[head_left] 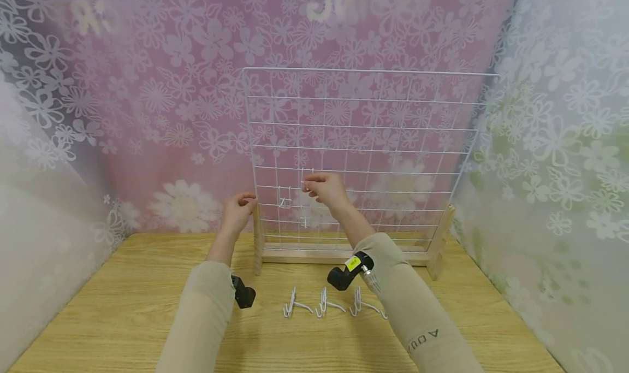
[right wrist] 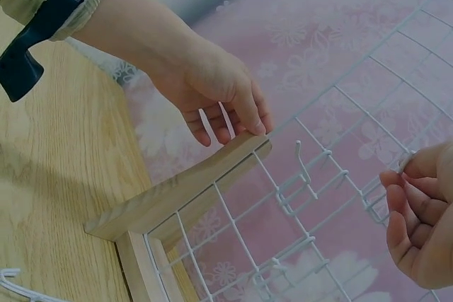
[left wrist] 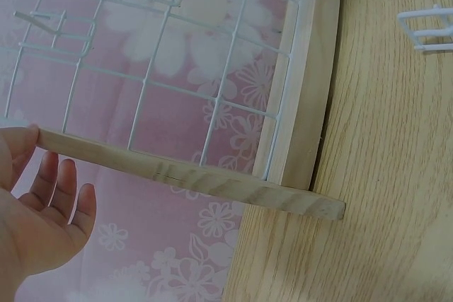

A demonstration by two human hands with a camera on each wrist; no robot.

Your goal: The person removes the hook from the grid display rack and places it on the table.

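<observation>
A white wire grid panel stands upright in a wooden base. My left hand pinches the top of the left wooden post at the grid's edge, its other fingers loosely bent. In the right wrist view, my right hand pinches the arm of a white wire hook against the grid. Left of that hand, another white hook hangs on the wires. A third hook sits lower down. The right fingers partly hide the hook they hold.
Several loose white hooks lie in a row on the wooden table in front of the base; the right sleeve partly covers the rightmost. The right wooden post holds the grid's other side. A pink floral curtain hangs behind.
</observation>
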